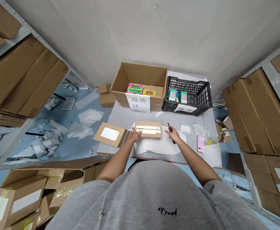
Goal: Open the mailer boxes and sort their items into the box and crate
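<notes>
My right hand is shut on a red utility knife, whose tip points away from me. A small cardboard parcel with shiny tape across its top lies between my hands on a white sheet. My left hand rests with spread fingers against the parcel's near left corner and holds nothing. The knife is close to the parcel's right side, and I cannot tell if they touch. To the left, a flat cardboard parcel with a white label lies just beyond my left hand.
A grey table holds an open carton containing colourful boxes, with a white paper sign on its front. Beside it stands a black plastic crate holding small boxes. A plastic bag and tape roll lie right; stacked cartons fill the shelves.
</notes>
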Demonstrator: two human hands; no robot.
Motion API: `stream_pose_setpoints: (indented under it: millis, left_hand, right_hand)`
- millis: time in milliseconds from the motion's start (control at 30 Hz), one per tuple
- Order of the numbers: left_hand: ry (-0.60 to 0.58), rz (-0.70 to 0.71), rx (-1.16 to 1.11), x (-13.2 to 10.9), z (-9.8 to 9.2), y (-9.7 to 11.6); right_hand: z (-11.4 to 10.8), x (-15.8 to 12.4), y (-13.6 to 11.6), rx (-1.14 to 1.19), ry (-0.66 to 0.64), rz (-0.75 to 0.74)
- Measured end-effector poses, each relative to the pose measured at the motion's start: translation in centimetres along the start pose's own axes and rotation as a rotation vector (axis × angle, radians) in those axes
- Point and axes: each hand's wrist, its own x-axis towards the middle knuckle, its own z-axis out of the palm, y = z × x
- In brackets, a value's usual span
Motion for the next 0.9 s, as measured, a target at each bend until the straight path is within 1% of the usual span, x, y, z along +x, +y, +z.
stream_pose_setpoints:
  millis: [100,133,167,200,233,267,300,367,433,500,600,767,900]
  left_hand:
    - [0.083,-0.013,0.058,-0.3,-0.3,0.3]
    - [0.128,0.001,0.079,-0.4,-0.5,0.6]
    - [0.178,0.045,0.101,-0.5,-0.8,1.0]
    - [0.225,0.126,0.123,-0.5,-1.0,1.5]
    - [0.257,0.241,0.145,-0.5,-1.2,2.3]
    - [0.268,0.379,0.163,-0.5,-1.4,3.2]
    - [0.254,0.52,0.176,-0.4,-1.5,4.2]
    - [0.167,0.742,0.187,0.0,-1.4,6.3]
    - [0.066,0.86,0.192,0.5,-1.1,8.0]
    - [-0.015,0.894,0.205,1.1,-0.8,9.0]
    - [-0.09,0.884,0.237,2.0,-0.5,9.4]
    - [-0.128,0.936,0.281,3.3,-0.6,9.7]
    - [-0.16,0.916,0.292,4.0,-0.7,10.1]
  right_hand:
    - [3.5,0.7,-1.5,0.041,0.042,-0.005]
    - [4.4,0.9,-1.8,0.047,0.046,0.004]
    - [5.2,1.0,-2.0,0.056,0.047,0.017]
    - [5.7,1.1,-2.0,0.068,0.045,0.037]
    - [6.2,1.1,-1.9,0.08,0.044,0.056]
    - [6.4,1.1,-1.8,0.093,0.046,0.069]
    - [6.6,1.1,-1.6,0.106,0.052,0.075]
    - [6.7,1.0,-1.4,0.117,0.061,0.077]
    - [6.8,0.8,-1.2,0.111,0.071,0.084]
    - [7.0,0.7,-1.3,0.106,0.082,0.105]
    - [7.3,0.6,-1.3,0.118,0.105,0.128]
    - [7.3,0.4,-1.6,0.123,0.123,0.152]
    - [7.1,0.3,-2.1,0.103,0.121,0.168]
